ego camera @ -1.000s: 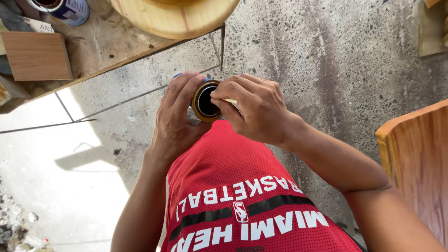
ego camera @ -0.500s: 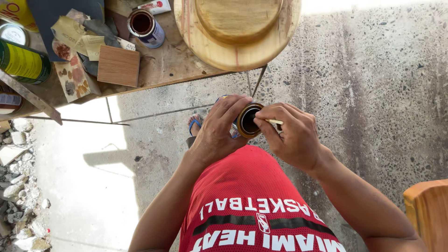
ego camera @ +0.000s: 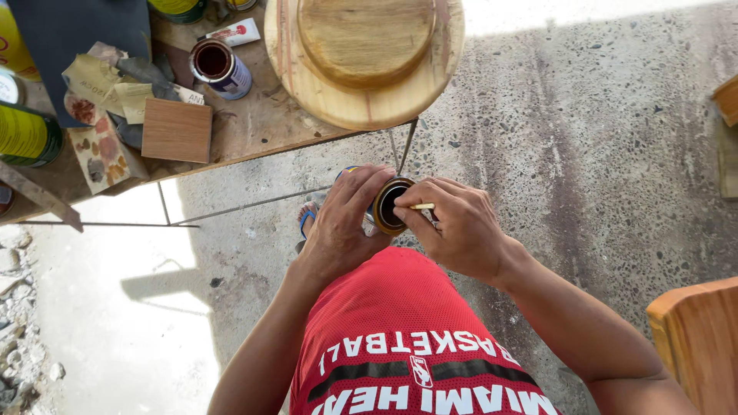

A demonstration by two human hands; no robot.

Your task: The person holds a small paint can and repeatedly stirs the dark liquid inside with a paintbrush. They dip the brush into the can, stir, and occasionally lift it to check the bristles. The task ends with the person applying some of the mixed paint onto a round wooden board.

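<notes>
Close above the person's red mesh shirt (ego camera: pixel 400 338), both bare hands meet at chest height over a small round metal tin with a dark open mouth (ego camera: pixel 390 206). Its mouth is tipped toward the wearer, and it sits well clear of the workbench, above the concrete floor. The left hand (ego camera: pixel 342 227) is closed around the tin's side, fingers curled over the top and thumb underneath, the forearm rising steeply from below. The right hand (ego camera: pixel 461 230) pinches a thin pale stick (ego camera: pixel 421 206) between thumb and forefinger, its tip at the tin's rim, the wrist bent inward and the forearm angled in from the right. The tin looks light and rigid, but likely slick and ready to spill if it holds liquid, so a grip around its wall, as now, seems safest. Below the hands a foot in a blue sandal (ego camera: pixel 307 219) shows on the speckled grey concrete floor (ego camera: pixel 600 154). Farther off stands a worn wooden workbench (ego camera: pixel 261 123) carrying a large round pale wooden disc (ego camera: pixel 365 54), an open small can with a dark reddish inside (ego camera: pixel 219 68), a square brown wood block (ego camera: pixel 177 131) and stained scraps of sandpaper (ego camera: pixel 96 115).
</notes>
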